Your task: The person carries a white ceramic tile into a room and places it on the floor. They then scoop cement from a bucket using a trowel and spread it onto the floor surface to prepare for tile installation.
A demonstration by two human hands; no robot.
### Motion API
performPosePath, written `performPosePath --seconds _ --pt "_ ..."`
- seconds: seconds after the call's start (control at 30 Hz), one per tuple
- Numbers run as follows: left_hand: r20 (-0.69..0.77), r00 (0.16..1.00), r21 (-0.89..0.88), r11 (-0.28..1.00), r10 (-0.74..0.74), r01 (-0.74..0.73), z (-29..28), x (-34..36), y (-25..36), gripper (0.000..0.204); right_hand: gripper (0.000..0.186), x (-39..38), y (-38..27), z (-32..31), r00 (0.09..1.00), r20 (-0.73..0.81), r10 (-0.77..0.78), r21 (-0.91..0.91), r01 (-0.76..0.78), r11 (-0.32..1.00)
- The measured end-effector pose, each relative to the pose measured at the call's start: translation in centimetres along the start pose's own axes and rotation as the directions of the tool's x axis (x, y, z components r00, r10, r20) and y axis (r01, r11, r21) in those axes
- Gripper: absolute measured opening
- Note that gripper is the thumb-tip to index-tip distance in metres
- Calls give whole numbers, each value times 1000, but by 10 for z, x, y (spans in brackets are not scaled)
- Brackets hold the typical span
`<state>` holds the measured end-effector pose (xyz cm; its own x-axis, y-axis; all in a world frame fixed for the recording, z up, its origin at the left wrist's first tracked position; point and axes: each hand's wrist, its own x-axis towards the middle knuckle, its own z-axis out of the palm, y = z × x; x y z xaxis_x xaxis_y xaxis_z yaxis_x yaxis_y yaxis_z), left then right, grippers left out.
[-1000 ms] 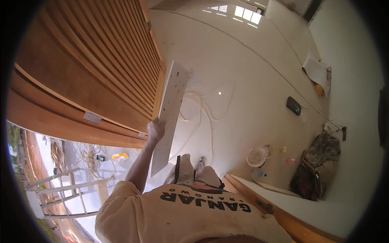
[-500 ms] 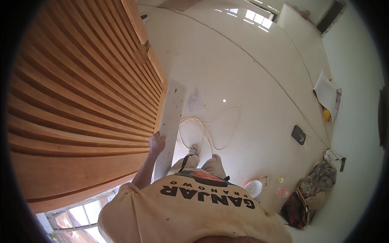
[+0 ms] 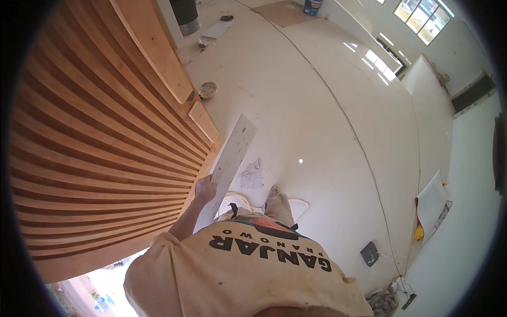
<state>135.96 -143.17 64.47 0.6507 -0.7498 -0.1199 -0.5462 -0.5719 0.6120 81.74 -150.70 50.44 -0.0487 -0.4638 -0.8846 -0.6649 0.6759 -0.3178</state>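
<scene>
My left hand (image 3: 205, 188) is closed at the left edge of a long, flat, white board (image 3: 232, 150) with dark specks. The board slants away from me, its far end standing apart from the wood. Just left of this hand is the edge of a large slatted wooden door (image 3: 105, 158), which fills the left side of the view. A cut-out (image 3: 190, 96) shows on the door's edge, farther off. My right hand is out of view, and the front of my beige shirt (image 3: 237, 285) fills the lower middle.
A pale hose (image 3: 301, 208) and a crumpled plastic sheet (image 3: 251, 174) lie by my feet. Farther off stand a round tin (image 3: 207, 90) and a blue bucket (image 3: 312, 7). A cable (image 3: 343, 108) crosses the floor. On the right lie a dark flat box (image 3: 369, 253) and a white sheet (image 3: 431, 203).
The view has shifted forward, showing more floor ahead. My left hand keeps its grip, and the board's far end has swung away from the door. My feet have changed position.
</scene>
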Motion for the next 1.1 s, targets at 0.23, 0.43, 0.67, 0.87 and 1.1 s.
performPosePath --seconds 0.23,0.43,0.67,0.87,1.1 --pt "-165 982 -48 995 -95 89 6 104 88 35 41 115 -265 -152 987 -126 -103 -60 96 994" --pt "-161 947 -108 959 -277 262 20 217 106 34 48 237 -505 -189 946 -178 -270 -276 215 937" --pt "-105 881 -81 887 -462 455 13 358 109 40 32 245 -657 -149 981 111 -160 -191 179 965" --pt "-245 816 -148 852 -523 502 -8 475 106 42 30 247 -795 -136 931 165 -325 -479 364 799" --pt "-369 681 -201 770 -632 605 -24 605 90 40 32 335 -974 -110 409 577 -707 -698 696 -168"
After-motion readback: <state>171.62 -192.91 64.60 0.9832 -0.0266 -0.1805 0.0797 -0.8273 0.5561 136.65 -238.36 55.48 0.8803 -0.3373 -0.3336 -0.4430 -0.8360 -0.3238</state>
